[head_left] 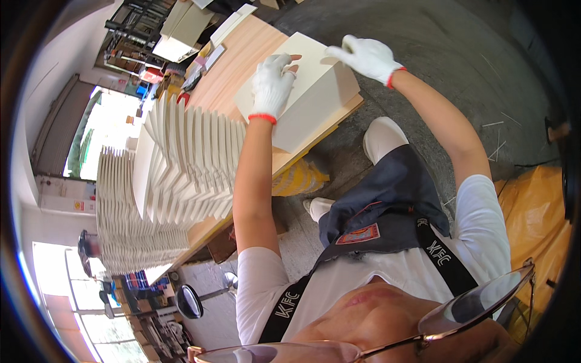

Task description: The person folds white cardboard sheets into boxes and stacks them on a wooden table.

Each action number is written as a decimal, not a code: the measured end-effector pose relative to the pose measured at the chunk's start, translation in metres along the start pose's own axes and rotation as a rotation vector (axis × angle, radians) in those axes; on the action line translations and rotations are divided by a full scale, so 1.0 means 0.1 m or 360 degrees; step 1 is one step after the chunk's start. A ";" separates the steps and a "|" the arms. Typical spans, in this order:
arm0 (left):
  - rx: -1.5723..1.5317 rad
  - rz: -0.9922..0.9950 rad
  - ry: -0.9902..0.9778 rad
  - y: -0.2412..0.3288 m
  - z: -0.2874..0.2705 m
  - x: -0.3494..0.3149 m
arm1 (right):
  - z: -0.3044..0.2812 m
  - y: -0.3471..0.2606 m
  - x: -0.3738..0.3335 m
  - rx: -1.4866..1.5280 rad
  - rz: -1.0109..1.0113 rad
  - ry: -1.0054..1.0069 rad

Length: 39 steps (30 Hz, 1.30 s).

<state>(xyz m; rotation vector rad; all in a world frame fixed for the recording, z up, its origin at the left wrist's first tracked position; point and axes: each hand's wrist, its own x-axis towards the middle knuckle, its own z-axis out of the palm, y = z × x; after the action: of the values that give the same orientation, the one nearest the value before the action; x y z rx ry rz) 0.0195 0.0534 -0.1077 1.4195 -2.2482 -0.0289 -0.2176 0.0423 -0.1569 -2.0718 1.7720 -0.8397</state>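
Note:
My left hand, in a white knitted glove with a red cuff, rests on top of a large off-white box-like block. Its fingers are loosely bent and apart, and bare fingertips stick out of the glove. At the block's far right corner is my right hand, gloved the same way, with fingers stretched toward the top face. A small beige tip shows beneath those fingers; whether it is a fingertip or a held piece, I cannot make out. The block sits at the edge of a wooden worktable.
Tall stacks of off-white folded panels stand on the table to my left, with another stack beyond. Yellow wrapping hangs below the table edge. An orange-yellow sheet lies at right. Thin scraps litter the grey floor.

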 end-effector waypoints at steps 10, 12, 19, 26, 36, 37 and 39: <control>-0.0227 0.0138 -0.0068 -0.28 0.37 0.12 | 0.01 -0.23 0.39 -0.0222 -0.0814 0.0299; -0.0392 0.0162 -0.0110 -0.25 0.39 0.12 | 0.03 -0.22 0.40 0.0027 -0.0547 0.0094; -0.1000 -0.0048 -0.0226 -0.15 0.32 0.06 | 0.27 -0.18 0.25 0.0461 -0.0225 0.0170; -0.0992 -0.0125 -0.0251 -0.15 0.32 0.07 | 0.47 -0.06 0.29 0.0486 -0.0403 0.0485; -0.0758 0.0121 -0.0067 -0.05 0.27 0.02 | 0.43 -0.08 0.25 0.0320 -0.0340 0.0389; -0.0763 -0.0003 -0.0169 -0.02 0.25 0.01 | 0.42 -0.08 0.25 0.0388 -0.0358 0.0431; -0.0717 -0.0074 -0.0228 -0.01 0.26 0.00 | 0.45 -0.03 0.27 0.0303 -0.0355 0.0371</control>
<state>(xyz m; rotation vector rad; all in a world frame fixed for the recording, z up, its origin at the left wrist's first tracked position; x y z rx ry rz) 0.0100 0.0465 -0.1309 1.2506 -2.1367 -0.6287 -0.1862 0.0101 -0.1839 -2.1419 1.5124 -1.3065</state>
